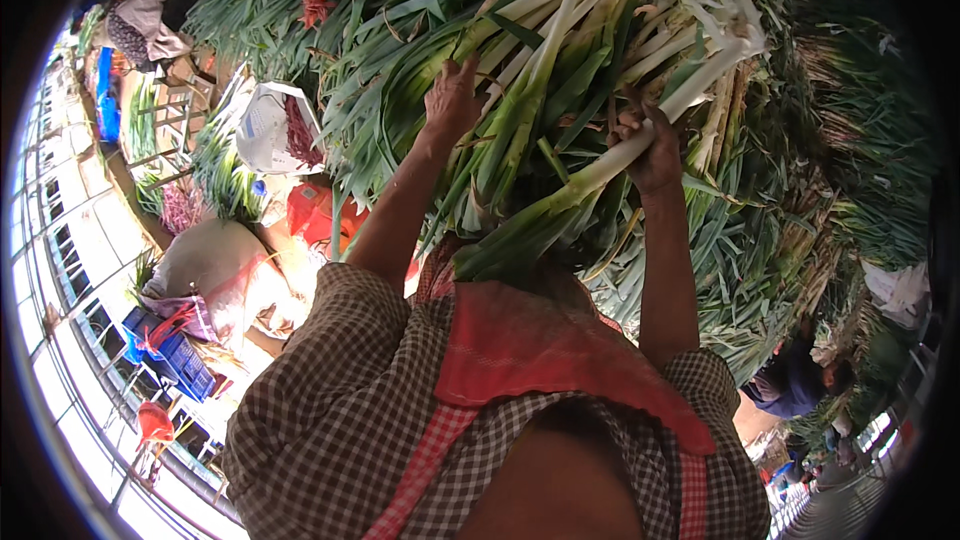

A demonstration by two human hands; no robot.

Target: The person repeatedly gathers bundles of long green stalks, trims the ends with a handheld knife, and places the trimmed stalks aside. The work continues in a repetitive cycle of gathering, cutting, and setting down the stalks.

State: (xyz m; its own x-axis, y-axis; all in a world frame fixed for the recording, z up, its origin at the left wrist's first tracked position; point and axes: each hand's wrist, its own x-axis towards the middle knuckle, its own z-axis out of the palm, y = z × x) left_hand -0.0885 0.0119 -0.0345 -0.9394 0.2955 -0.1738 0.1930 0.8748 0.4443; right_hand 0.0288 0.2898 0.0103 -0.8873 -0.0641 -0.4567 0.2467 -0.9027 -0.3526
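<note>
My right hand (651, 146) is closed around the white shaft of a thick leek (694, 86). Its roots point up and to the right, and its green leaves slant down to the left, close to the red cloth on my chest. My left hand (454, 99) lies at several leek stalks (525, 75) on the pile; its palm side is hidden, so whether it grips one does not show. Between and beyond my hands, white shafts and green leaves overlap. A red tie (316, 5) sits among the leaves at the upper left.
A large leek pile (720, 262) spreads ahead and to the right. At left are a white bag (274, 127) with dark red strips, a red bag (319, 214), a full pale sack (217, 270) and a blue crate (171, 352). A person in dark clothing (787, 382) is at far right.
</note>
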